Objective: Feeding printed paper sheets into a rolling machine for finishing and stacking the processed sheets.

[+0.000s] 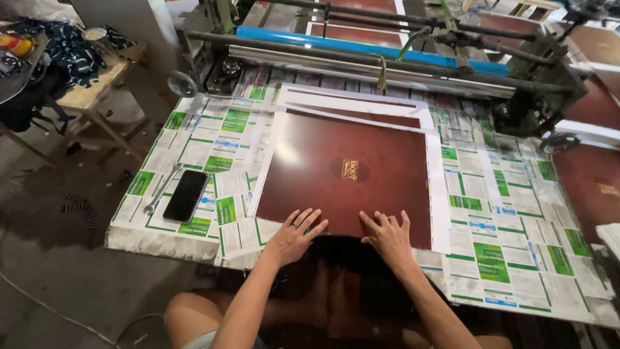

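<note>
Head view, near to far. At the near edge, the left hand [298,231] and the right hand [387,234] lie palm-down with fingers spread, flat on the near margin of a glossy dark red sheet [349,171]; neither pinches anything. The left hand bears a ring on one finger. The dark red sheet rests flat at the centre of the work table [510,258], which is covered with white-and-green printed paper. An oval gold emblem [350,169] marks the middle of the sheet, and a white border strip runs along its right and far sides. To the left, well apart from the hands, a black phone [185,195] lies just beside a metal wrench [161,189]. Beyond the sheet, a machine's steel rollers [361,64] and a blue roller [361,45] span the table's far end. At far left stands a wooden stool [90,97] bearing dark cloth.
</note>
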